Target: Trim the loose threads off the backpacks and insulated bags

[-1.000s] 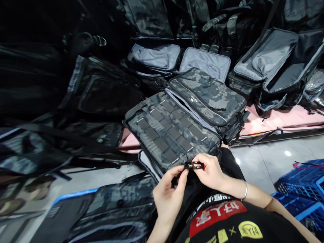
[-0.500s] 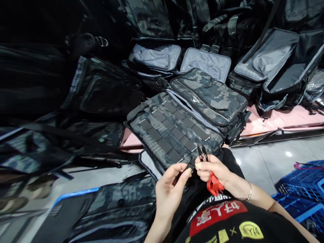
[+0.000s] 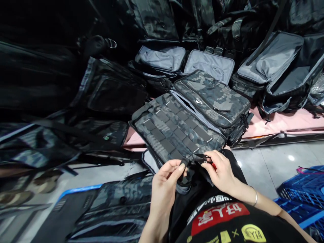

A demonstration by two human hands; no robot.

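Note:
A dark camouflage backpack (image 3: 187, 118) lies face up in front of me, its webbing panel toward me. My left hand (image 3: 165, 184) pinches a black strap end (image 3: 186, 172) at the bag's near edge. My right hand (image 3: 222, 170) is closed on small black thread snips with a red handle (image 3: 206, 159), whose blades point left at the strap between my two hands. Both hands hover over my lap, just below the bag's edge.
Several more camouflage and black backpacks are piled behind and to the left, some open with grey lining (image 3: 210, 62). A pink surface (image 3: 280, 121) lies under the bags at right. Blue plastic crates (image 3: 303, 189) stand on the grey tiled floor at lower right.
My right hand turned the snips from pointing upward to lying level, blades aimed left at the strap. My left hand kept its pinch on the strap. The view shifted slightly.

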